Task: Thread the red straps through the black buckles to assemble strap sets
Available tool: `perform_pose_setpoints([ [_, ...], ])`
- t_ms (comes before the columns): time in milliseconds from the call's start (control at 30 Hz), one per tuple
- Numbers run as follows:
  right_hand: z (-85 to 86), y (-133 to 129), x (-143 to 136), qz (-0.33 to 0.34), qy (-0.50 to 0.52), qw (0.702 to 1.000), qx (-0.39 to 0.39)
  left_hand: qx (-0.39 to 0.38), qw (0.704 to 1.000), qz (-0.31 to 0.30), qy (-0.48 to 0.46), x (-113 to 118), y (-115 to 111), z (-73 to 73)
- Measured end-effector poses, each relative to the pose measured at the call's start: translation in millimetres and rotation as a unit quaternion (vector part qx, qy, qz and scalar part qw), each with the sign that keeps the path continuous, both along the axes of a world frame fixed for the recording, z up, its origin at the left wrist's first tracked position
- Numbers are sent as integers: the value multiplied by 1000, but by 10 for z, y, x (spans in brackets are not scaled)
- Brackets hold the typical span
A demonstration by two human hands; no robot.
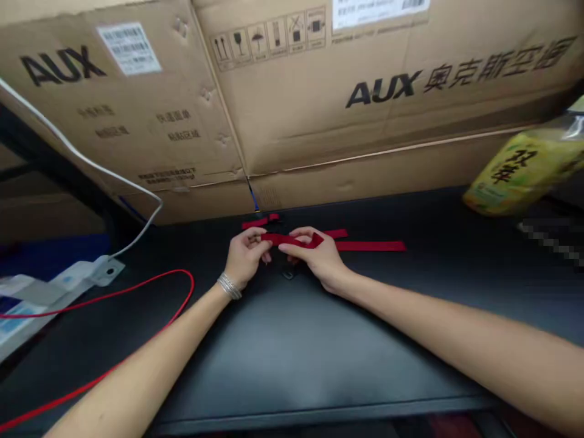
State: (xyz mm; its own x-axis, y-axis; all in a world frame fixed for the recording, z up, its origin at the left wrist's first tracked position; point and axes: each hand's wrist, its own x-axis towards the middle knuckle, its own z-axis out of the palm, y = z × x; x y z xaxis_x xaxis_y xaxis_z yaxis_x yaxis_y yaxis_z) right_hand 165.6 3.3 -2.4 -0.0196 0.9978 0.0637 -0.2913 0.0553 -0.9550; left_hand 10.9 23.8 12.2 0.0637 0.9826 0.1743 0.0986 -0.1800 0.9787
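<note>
A red strap [281, 239] runs between my two hands, just above the black tabletop [292, 353]. My left hand [246, 252], with a silver bracelet at the wrist, pinches its left end between thumb and fingers. My right hand [317, 255] grips the strap farther right, thumb on top. A flat red strap end [371, 246] lies to the right of my right hand; whether it joins the held strap is hidden. Behind my left hand rests another red strap piece [254, 224] with a dark buckle. A small dark metal buckle [287, 275] lies on the table between my hands.
Large cardboard boxes [296, 121] stand along the back edge. At the right a yellow-labelled bottle [520, 167] leans. A white power strip [55, 292] with a white cable [91, 161] is at the left, and a red cord [182, 274] loops near my left forearm.
</note>
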Motion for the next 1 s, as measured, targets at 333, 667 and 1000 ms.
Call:
perform_pose_setpoints([
  [333,-144,69,3,-17,-124,989,85,4,1000,-25,13,12,-41,23],
  [667,-91,45,2,32,-77,995,52,2,998,-62,2,-2,-47,5],
  [1000,-72,26,-8,32,-92,993,71,22,998,-43,41,13,-43,29],
])
